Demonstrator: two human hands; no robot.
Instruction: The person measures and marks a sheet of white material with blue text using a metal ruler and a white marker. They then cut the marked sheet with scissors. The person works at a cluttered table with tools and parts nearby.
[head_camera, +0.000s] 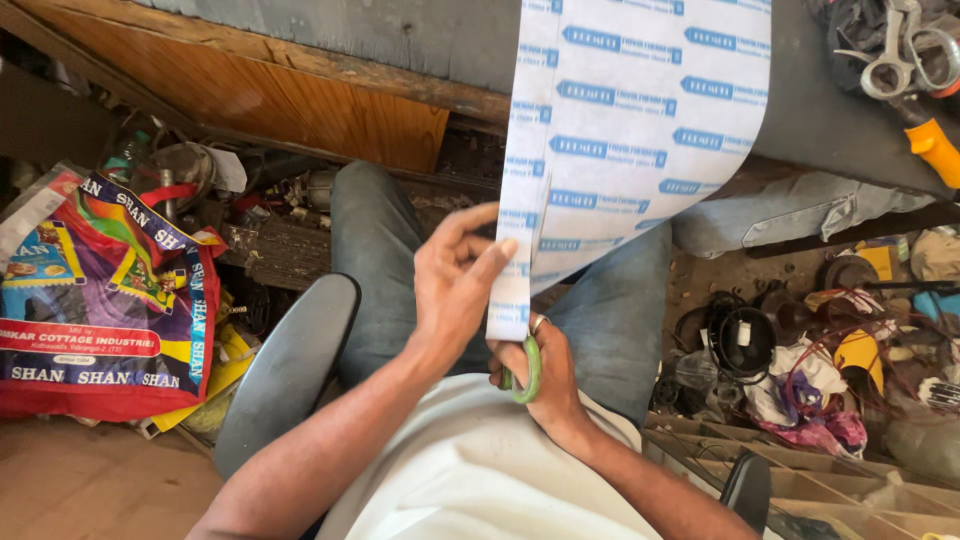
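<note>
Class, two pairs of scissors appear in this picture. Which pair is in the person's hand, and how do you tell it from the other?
The green-handled scissors, gripped in the right hand at the bottom edge of the printed sheet. The other pair, the pale-handled scissors, lies untouched on the bench at top right.

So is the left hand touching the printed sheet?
Touching. The head view shows the left hand with fingertips pinching the lower edge of the printed sheet, no gap.

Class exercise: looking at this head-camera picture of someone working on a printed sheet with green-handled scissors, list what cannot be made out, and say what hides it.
Head view:
- Scissors blades: hidden behind the sheet and the right hand; only a green handle loop shows.
- Sheet top: cut off by the upper edge.
- Left hand fingertips: partly behind the sheet's edge.
- Metal tools top right: cut off by the corner.
- Clutter on the floor: too small and tangled to tell apart.
</note>
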